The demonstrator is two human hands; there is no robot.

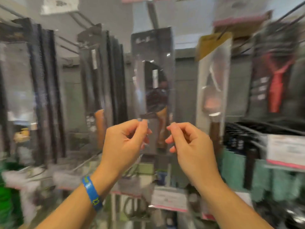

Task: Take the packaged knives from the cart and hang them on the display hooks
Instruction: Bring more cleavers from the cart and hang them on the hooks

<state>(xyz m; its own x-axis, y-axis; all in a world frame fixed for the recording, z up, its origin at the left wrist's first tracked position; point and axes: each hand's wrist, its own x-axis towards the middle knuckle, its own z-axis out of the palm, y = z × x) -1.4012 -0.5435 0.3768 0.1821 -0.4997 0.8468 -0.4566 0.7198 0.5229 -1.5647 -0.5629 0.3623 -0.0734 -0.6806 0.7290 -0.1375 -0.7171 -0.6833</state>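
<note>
2 hands hold 1 packaged knife [153, 76] upright at centre. The left hand [127, 142], at the pack's 7 o'clock, and the right hand [186, 142], at 5 o'clock, each pinch its lower edge. This is likely the hanging step: next, its top must thread onto the blurred display hook [151, 14] at 12 o'clock.

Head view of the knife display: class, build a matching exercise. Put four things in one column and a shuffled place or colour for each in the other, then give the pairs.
Things:
1. wristband
2. centre knife package
3. tan-topped package
4. red tool

Descriptions:
A. hangs at the far right
B. blue, on the left wrist
C. pinched by the left hand and the right hand
D. hangs just right of the held package

Pairs: 1-B, 2-C, 3-D, 4-A
</note>
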